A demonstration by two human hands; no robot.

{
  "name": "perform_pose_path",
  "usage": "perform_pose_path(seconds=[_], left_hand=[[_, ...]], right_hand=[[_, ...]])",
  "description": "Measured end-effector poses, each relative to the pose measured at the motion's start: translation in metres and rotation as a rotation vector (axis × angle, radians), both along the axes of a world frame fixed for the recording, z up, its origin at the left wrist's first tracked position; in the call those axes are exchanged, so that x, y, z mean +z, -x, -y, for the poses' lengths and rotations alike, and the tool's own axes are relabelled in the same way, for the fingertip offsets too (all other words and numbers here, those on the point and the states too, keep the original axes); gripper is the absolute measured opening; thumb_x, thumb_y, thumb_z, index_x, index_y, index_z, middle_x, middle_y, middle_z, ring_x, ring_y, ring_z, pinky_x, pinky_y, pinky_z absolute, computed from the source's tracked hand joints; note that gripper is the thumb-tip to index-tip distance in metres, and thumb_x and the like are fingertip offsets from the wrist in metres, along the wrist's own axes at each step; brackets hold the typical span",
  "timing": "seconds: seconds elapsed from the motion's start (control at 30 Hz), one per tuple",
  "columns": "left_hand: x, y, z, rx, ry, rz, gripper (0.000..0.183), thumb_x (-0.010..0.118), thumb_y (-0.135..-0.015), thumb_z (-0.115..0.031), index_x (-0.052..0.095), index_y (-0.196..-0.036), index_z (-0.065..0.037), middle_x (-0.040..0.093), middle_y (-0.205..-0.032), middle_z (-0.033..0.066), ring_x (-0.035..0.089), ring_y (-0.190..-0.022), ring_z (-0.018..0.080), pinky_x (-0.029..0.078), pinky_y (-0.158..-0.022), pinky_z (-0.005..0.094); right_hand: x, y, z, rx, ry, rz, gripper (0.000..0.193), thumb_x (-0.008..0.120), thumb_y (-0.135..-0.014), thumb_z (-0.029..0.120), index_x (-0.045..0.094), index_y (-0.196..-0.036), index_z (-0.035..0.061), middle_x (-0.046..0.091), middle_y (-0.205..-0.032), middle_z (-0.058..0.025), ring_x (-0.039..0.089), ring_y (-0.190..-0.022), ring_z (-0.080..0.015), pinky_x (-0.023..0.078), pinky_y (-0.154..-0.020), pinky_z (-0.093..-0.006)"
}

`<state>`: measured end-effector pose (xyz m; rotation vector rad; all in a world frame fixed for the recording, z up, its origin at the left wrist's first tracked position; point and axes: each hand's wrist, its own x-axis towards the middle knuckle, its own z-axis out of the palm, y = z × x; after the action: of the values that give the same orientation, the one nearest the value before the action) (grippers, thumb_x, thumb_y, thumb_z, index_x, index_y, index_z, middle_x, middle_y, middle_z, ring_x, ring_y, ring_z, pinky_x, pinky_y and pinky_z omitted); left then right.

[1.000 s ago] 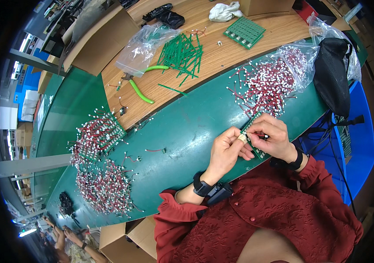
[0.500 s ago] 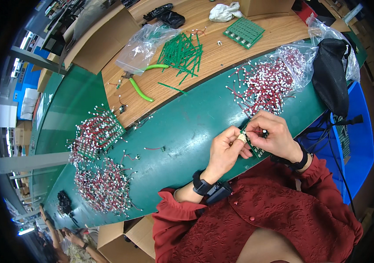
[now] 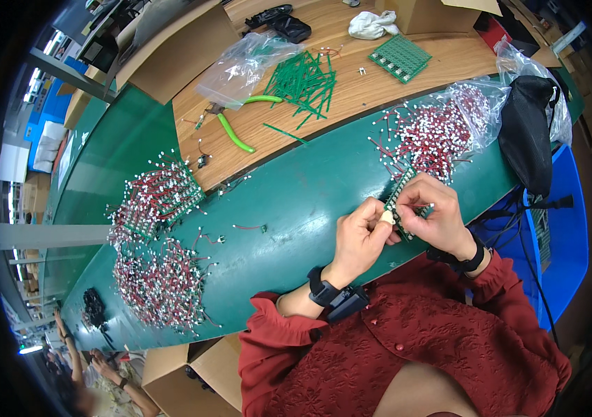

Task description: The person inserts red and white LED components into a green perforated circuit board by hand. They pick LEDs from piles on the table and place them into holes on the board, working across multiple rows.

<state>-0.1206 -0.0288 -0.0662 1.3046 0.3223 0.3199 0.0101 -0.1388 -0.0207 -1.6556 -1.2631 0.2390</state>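
Both of my hands hold a small green circuit board over the green table. My left hand pinches its lower edge, with a pale bandage on the thumb tip. My right hand grips the board from the right side. Just beyond the board lies a pile of red wired parts with white ends, partly spilling from a clear plastic bag.
Two more heaps of red wired parts lie at the left. On the wooden bench behind are green strips, green-handled pliers, another green board and a clear bag. A black bag sits at right.
My hands and the board stay at the same spot; only small finger shifts on the board.
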Motion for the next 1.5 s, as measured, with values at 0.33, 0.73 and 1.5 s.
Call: perform_pose_path(seconds=[0.33,0.73,1.5], left_hand=[[-0.002,-0.001,0.001,0.003,0.021,0.017,0.007,0.049,-0.094,-0.001,0.055,-0.094,0.003,0.065,-0.08,0.0098,0.065,-0.068,0.013,0.055,-0.06,0.0255],[0.001,-0.002,0.004,0.116,-0.124,0.022,0.005,0.056,-0.088,-0.002,0.053,-0.087,0.001,0.065,-0.069,0.0086,0.066,-0.061,0.0125,0.051,-0.055,0.026],[0.008,0.008,-0.013,0.318,-0.753,0.307,0.013,0.061,-0.089,-0.003,0.059,-0.101,0.001,0.066,-0.089,0.0148,0.064,-0.073,0.0254,0.051,-0.066,0.0334]], right_hand=[[-0.002,0.001,-0.001,-0.011,-0.001,0.007,0.01,0.066,-0.073,-0.005,0.061,-0.081,0.0,0.059,-0.079,-0.0072,0.06,-0.065,-0.0151,0.05,-0.057,-0.0263],[0.006,0.016,0.001,-0.05,0.08,0.368,0.021,0.067,-0.072,-0.008,0.058,-0.088,0.0017,0.057,-0.084,-0.0108,0.061,-0.065,-0.0255,0.05,-0.055,-0.0337],[0.024,0.014,0.019,-0.086,-0.065,0.418,0.013,0.068,-0.08,0.008,0.061,-0.091,0.0056,0.06,-0.087,-0.0056,0.063,-0.071,-0.0225,0.052,-0.056,-0.032]])
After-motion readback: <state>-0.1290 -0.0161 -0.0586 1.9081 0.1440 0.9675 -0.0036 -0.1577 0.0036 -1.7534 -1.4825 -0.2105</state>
